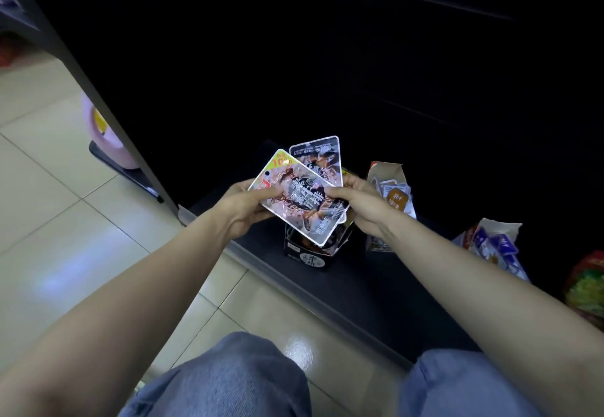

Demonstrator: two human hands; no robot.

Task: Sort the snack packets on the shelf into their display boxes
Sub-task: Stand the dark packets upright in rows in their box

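Observation:
I hold two flat, shiny snack packets with dark print, fanned apart. The front packet [299,202] has a green and yellow corner; the rear packet [318,155] sticks up behind it. My left hand [248,207] grips the packets' left edge and my right hand [356,201] pinches their right edge. Directly below them, a black display box [309,255] stands open on the dark bottom shelf [376,289].
To the right stand an open box of orange-brown sachets [392,194] and a box of blue-white packets [493,246]. A red-green bag [588,286] lies at the far right. A grey shelf upright [98,99] rises on the left. My knees are over the tiled floor [65,237].

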